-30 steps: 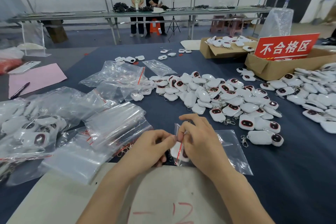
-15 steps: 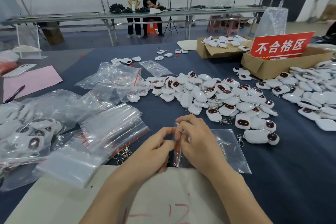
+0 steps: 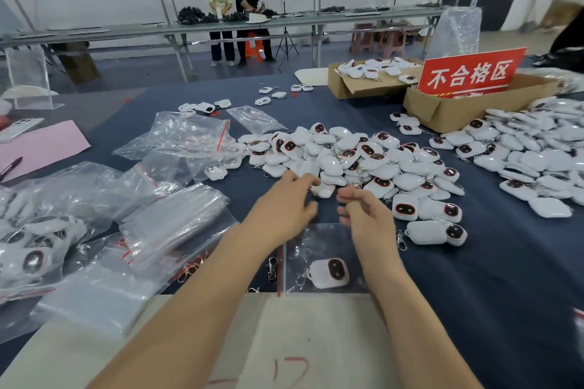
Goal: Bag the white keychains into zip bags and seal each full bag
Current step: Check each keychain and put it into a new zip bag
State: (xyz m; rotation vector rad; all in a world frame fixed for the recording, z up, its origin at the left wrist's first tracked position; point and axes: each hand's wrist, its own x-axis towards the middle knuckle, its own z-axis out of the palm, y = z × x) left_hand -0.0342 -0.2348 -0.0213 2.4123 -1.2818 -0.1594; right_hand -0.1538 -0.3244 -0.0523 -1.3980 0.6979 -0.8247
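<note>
The next keychain is being fetched. The left hand (image 3: 284,208) is stretched to the near edge of the central pile (image 3: 363,161), its fingers (image 3: 300,180) straight and at a loose keychain (image 3: 324,190). Whether that keychain is touched yet cannot be told through the blur. The right hand (image 3: 366,218) is held just beside it, fingers loosely curled, and nothing is seen gripped in them. The zip bag (image 3: 319,238) lies flat on the bench (image 3: 505,278) under both wrists, its red-striped mouth toward the left, with the bagged keychain (image 3: 328,273) inside.

The step is probably done best if a single piece is pinched by its white body, so that ring and clasp are not snagged on neighbours. The bag mouth should be lifted open by the other hand before the piece is slid in.

Counted: two hands, one bag in work, and one keychain in it. Two loose piles are seen, the second pile (image 3: 543,161) at the right, both too many to number. Two cardboard boxes (image 3: 357,88) and one red sign (image 3: 471,73) are also seen.
</note>
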